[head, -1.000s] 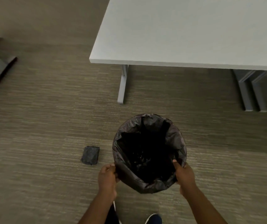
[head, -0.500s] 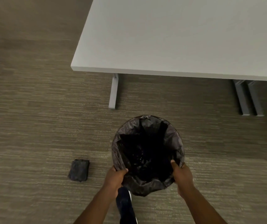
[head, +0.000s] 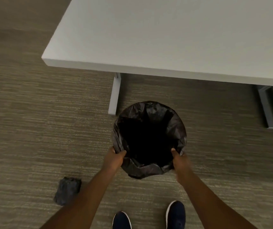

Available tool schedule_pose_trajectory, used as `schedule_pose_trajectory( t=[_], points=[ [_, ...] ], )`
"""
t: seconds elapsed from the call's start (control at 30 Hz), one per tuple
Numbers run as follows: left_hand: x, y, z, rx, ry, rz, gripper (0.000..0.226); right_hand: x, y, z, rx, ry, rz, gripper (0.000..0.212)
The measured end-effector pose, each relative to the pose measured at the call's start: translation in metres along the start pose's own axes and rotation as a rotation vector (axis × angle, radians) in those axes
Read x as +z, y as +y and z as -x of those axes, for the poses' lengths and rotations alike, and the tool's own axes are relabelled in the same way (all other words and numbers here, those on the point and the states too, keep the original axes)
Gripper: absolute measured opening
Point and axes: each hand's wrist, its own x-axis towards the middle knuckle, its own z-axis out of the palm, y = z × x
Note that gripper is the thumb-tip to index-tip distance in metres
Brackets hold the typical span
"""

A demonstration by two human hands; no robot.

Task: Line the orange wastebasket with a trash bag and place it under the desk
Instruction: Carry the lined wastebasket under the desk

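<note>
Black-bagged wastebasket [head: 149, 169] in both hands' fingers [head: 175, 154], desk leg [head: 115, 95] just ahead, bag roll [head: 68, 190] left.

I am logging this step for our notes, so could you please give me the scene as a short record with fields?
container: round wastebasket lined with a black plastic trash bag, the bag folded over the rim; orange body not visible
left hand: left hand gripping the near-left rim
right hand: right hand gripping the near-right rim
position: in front of the white rectangular desk, not yet under it
nearby: white desk leg just left of the basket
floor: grey-brown carpet, with a small dark folded bundle lying on it
feet: two dark blue shoes
</note>
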Motion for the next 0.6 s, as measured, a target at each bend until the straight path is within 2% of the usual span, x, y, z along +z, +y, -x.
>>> schedule_pose_trajectory(
  t=[0.07,0.23,0.33,0.43,0.53,0.6],
  points=[
    [0.009,0.007,-0.03,0.025,0.024,0.008,0.046,0.018,-0.01,-0.034,-0.018,0.0,0.002,0.035],
    [0.029,0.021,-0.104,0.072,0.11,0.105,0.04,0.066,-0.032,-0.126,-0.074,-0.011,0.058,0.054],
    [0.039,0.026,-0.15,0.121,0.114,0.142,0.04,0.09,-0.052,-0.153,-0.144,-0.003,0.006,0.026],
    [0.047,0.037,-0.188,0.176,0.091,0.217,0.035,0.113,-0.065,-0.189,-0.155,0.006,-0.044,0.026],
    [0.052,0.053,-0.216,0.204,0.142,0.201,0.034,0.13,-0.081,-0.209,-0.16,-0.006,-0.024,0.029],
    [0.054,0.059,-0.233,0.199,0.12,0.214,0.033,0.139,-0.086,-0.227,-0.145,-0.024,-0.033,0.031]
  ],
)
